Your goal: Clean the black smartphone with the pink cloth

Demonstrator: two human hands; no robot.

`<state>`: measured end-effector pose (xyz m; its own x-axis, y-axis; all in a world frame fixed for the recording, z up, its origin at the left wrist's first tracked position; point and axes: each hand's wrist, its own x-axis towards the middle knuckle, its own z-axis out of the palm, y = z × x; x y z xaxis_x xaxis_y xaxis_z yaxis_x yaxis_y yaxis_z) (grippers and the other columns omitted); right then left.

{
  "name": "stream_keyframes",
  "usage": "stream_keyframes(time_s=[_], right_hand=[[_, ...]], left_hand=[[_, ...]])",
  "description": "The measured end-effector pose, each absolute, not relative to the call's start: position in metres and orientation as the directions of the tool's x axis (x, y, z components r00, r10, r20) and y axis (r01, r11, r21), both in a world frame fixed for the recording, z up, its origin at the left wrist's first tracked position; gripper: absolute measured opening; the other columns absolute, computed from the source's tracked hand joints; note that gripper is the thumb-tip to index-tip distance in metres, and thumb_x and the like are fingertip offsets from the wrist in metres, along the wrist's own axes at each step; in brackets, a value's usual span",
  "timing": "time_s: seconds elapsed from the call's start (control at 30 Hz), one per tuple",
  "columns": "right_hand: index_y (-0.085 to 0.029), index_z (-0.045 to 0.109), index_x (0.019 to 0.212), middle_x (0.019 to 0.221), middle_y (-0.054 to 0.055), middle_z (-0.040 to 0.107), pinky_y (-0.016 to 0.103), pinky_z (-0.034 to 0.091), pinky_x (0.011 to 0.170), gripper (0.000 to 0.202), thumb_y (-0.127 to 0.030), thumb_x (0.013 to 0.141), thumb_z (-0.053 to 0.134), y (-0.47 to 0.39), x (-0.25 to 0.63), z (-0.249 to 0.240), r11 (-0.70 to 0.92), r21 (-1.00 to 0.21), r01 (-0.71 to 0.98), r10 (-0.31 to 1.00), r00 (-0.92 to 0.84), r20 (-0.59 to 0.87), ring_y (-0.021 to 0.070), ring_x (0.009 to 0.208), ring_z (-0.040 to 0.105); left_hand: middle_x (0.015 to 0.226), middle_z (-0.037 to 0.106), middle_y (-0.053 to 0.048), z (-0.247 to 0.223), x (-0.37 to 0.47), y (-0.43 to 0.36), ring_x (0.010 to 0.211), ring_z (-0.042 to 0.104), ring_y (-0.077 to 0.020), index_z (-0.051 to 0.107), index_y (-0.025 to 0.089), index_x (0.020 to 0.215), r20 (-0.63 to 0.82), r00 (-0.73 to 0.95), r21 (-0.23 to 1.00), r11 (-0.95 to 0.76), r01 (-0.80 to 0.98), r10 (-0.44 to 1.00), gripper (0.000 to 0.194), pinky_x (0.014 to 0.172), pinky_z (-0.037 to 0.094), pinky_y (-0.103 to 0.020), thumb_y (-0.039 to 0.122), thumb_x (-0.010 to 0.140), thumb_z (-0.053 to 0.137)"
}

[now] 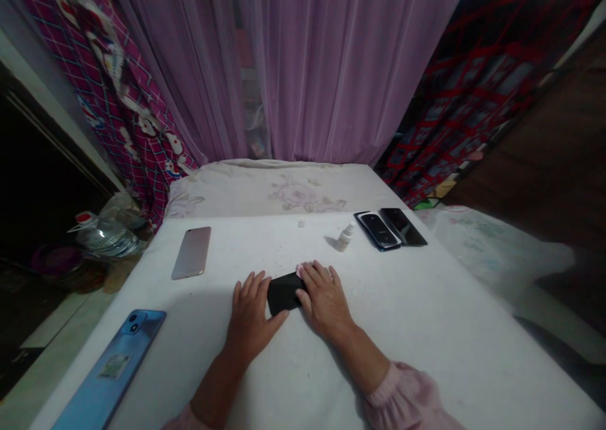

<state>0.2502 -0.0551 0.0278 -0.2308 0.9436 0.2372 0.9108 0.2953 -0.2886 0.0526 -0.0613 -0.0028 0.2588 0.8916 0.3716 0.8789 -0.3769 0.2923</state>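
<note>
Nearby, small bottle [345, 238] upright, contents unclear; left hand [249, 311], right hand [327, 302]: fingers gripping black phone [284, 293].

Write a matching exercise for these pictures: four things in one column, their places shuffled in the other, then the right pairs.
Things
1. Rose-gold phone
2. Small white-capped bottle
3. Red-capped water bottle
4. Flat black slab

Places
A. Between left hand and right hand
B. Off the white-covered table, to its left
C. Just left of the group of dark phones
D. Beyond the blue phone

Pairs: 1-D, 2-C, 3-B, 4-A
</note>
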Motion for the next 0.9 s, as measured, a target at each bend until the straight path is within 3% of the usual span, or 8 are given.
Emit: stream_keyframes(time_s=[0.33,0.6,0.9], right_hand=[[-0.026,0.049,0.14,0.143,0.005,0.052,0.056,0.015,0.114,0.044,-0.033,0.097,0.042,-0.058,0.259,0.03,0.253,-0.297,0.921,0.955,-0.189,0.229,0.0303,0.139,0.034],[-0.018,0.052,0.138,0.142,0.011,0.052,0.06,0.022,0.11,0.045,-0.032,0.098,0.038,-0.054,0.272,0.028,0.09,-0.253,0.963,0.973,-0.031,0.229,0.0351,0.137,0.037],[-0.018,0.05,0.139,0.145,0.009,0.049,0.055,0.015,0.115,0.046,-0.034,0.097,0.04,-0.057,0.25,0.029,0.23,-0.318,0.92,0.962,-0.165,0.219,0.03,0.139,0.035]], left_hand=[[0.139,0.054,-0.018,-0.003,0.052,-0.06,0.133,0.044,-0.0374,0.049,0.016,0.129,0.364,0.262,0.267,-0.369,0.89,0.894,0.059,0.11,0.028,-0.06,0.042,0.078,0.066],[0.138,0.054,-0.018,-0.004,0.053,-0.06,0.132,0.044,-0.0379,0.051,0.016,0.127,0.358,0.253,0.285,-0.363,0.887,0.899,0.058,0.109,0.029,-0.061,0.042,0.077,0.066],[0.138,0.054,-0.018,-0.005,0.053,-0.058,0.132,0.045,-0.037,0.051,0.016,0.127,0.374,0.262,0.289,-0.38,0.879,0.89,0.057,0.11,0.029,-0.06,0.043,0.078,0.064]])
